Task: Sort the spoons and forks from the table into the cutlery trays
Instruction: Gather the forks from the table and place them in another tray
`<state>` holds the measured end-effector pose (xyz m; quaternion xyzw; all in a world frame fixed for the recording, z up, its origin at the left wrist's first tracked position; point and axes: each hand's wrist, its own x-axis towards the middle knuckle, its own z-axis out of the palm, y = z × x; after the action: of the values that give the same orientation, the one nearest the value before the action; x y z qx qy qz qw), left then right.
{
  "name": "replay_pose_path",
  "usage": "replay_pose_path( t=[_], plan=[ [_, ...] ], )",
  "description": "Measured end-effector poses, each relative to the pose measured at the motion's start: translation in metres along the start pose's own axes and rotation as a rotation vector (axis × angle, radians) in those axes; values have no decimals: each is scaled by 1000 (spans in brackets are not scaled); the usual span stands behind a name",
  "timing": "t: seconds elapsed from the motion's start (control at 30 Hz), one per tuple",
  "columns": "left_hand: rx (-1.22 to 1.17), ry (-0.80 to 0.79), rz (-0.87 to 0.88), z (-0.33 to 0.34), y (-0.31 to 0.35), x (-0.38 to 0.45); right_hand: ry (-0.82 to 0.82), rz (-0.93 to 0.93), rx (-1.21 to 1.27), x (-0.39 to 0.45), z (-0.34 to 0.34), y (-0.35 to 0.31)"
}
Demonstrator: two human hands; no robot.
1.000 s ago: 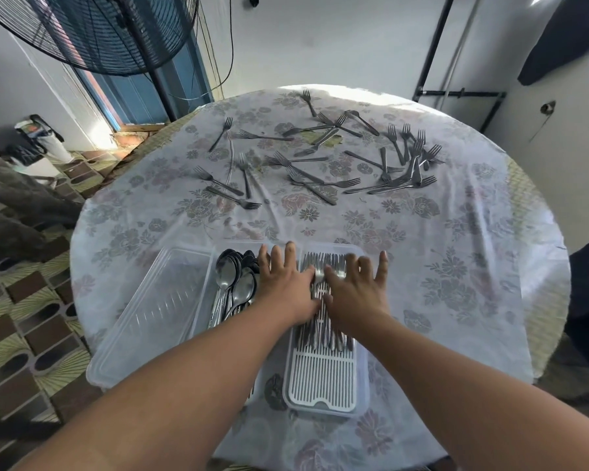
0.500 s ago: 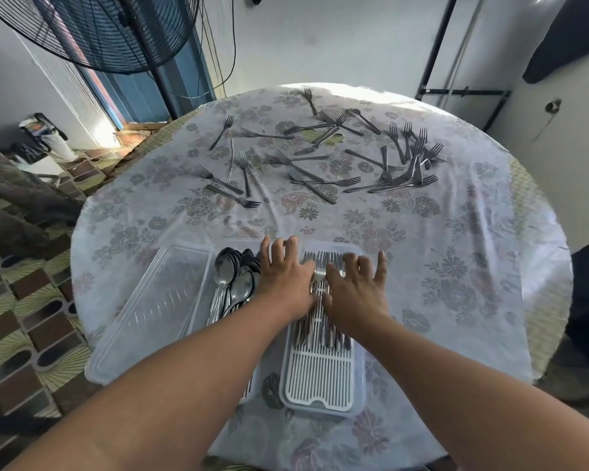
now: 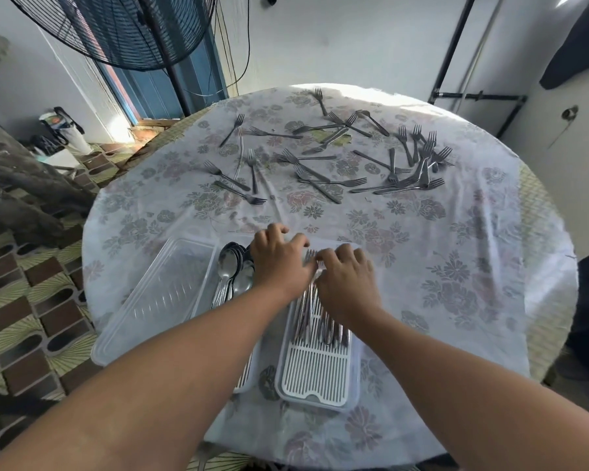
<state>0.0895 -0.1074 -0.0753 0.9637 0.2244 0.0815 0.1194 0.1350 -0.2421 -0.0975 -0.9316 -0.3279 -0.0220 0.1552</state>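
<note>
Both hands had curled since a moment earlier: flat and spread on the forks then, now bunched at the tine end. The round table (image 3: 456, 253) filled the room's middle, its far half strewn with loose forks (image 3: 323, 180), well apart from the trays at the near edge. A clear empty tray (image 3: 164, 294) lay leftmost, touching the spoon tray, where the spoons (image 3: 233, 266) sat heaped bowls-up. Just right of it, the slatted fork tray (image 3: 315, 379) held the stacked forks (image 3: 312, 314). The left hand (image 3: 279, 263) rested on their heads with fingers bent; the right hand (image 3: 349, 280) seemed to pinch at the tines, though I couldn't tell exactly which fork. My worry: a tug at one could drag its neighbours askew, and the fork tray's near end sat close to the table edge, so a push could slide it off. Plenty of bare cloth lay between trays and the scatter.
</note>
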Motion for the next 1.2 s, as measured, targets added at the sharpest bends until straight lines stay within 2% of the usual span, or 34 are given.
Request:
replay_pose_path(
  t=[0.1,0.2,0.33,0.7,0.97,1.2],
  plan=[
    [-77,70,-97,-14,-4,11,97,68,284,13,0,-17],
    [-284,26,-213,-26,-20,21,97,318,558,28,-3,-43],
    [-403,24,-192,-45,-58,30,96,396,749,47,3,-88],
    [-457,-35,-5,-77,-159,41,272,604,950,65,28,-208],
    [-513,-93,-32,-85,-191,69,262,658,973,104,41,-229],
    [-446,-109,-95,-86,-234,104,230,687,976,143,62,-243]
  ],
)
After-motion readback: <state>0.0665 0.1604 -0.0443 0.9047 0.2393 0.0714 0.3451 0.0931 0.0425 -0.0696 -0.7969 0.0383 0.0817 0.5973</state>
